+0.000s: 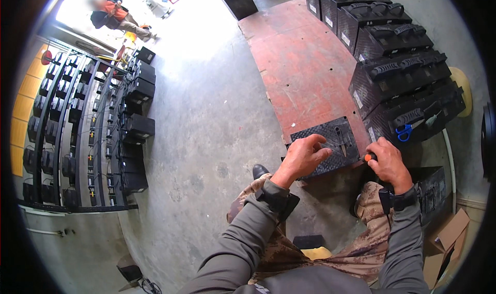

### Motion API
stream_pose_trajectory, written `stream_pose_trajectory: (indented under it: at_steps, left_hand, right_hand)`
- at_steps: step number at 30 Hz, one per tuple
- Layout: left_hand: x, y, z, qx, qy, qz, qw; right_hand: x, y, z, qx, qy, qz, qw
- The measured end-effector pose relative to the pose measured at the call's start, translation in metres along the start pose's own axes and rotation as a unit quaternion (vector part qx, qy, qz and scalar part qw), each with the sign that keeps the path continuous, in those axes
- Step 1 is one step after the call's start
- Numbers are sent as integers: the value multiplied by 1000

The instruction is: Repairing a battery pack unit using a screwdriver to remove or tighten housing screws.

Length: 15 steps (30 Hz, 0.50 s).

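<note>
Right hand (pixel 390 162): its fingers are wrapped closed around the handle of the orange tool (pixel 370 157), by the black box's near right corner; whether the tip touches cannot be told.
Left hand (pixel 305 157): over the black box's left side, fingers loosely curled and thumb apart, with nothing visibly held; fingertip contact with the lid is unclear.
Black box (pixel 336 161): at the near end of the red board (pixel 294 66), patterned lid upward.
Slip risk: if the orange tool skids off the corner, it could scratch the lid or jab the left hand, because both hands work so close together.
Slim items (pixel 342 145): on the lid between the hands; they look loose, so a knock or tilt could roll them off.
Blue-handled scissors (pixel 404 133): on the nearest of the row of boxes (pixel 398 69), along the board's right edge; a bump from the right arm could drop them.
Rack (pixel 67 139): well apart, to the left across the floor.
People (pixel 114 16): far off, beyond the board's far left corner.
</note>
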<state>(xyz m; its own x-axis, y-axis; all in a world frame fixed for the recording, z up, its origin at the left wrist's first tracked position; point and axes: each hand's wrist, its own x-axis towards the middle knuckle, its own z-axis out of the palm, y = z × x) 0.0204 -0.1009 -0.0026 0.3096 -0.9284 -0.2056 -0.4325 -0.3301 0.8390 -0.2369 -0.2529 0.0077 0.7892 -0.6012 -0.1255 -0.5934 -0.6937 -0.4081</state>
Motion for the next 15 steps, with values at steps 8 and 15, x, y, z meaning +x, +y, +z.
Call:
stream_pose_trajectory:
  at_steps: [8, 15]
  left_hand:
    - [2, -4, 3, -30, 5, -3, 1000]
    - [1, -1, 0, -44, -5, -14, 999]
  right_hand:
    - [-5, -12, -13, 8, 10, 19, 1000]
    - [5, -8, -10, -17, -89, 139, 986]
